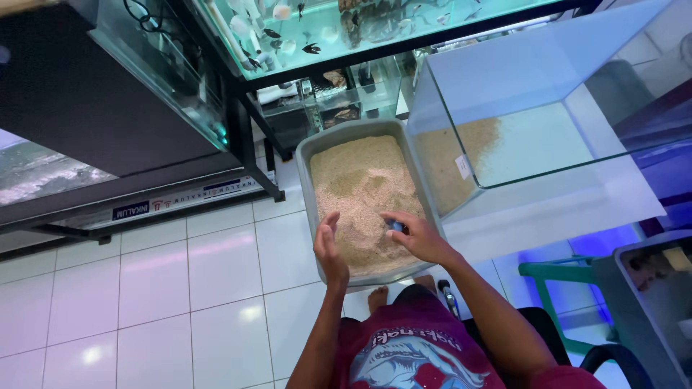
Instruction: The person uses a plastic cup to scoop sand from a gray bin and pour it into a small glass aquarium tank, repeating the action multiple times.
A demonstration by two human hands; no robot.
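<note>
Covering most of a small blue object (397, 226), the fingers of the right hand (418, 238) leave only a sliver of it to be seen, so its kind cannot be made out. The grip of that hand is closed narrowly around the blue object, which is held low against the pale beige sand (360, 187) near the right wall of the grey rectangular plastic tub (304, 180). The near rim of the tub is partly hidden by both wrists. The left hand (329, 248) is held edge-on above the sand at the tub's near left, fingers loosely curled and parted, nothing gripped. Both forearms are stretched forward from a red printed shirt, cut off at the lower edge. Just right of the tub, a clear glass tank (533, 130) with a sand patch inside is cut off by the frame.
</note>
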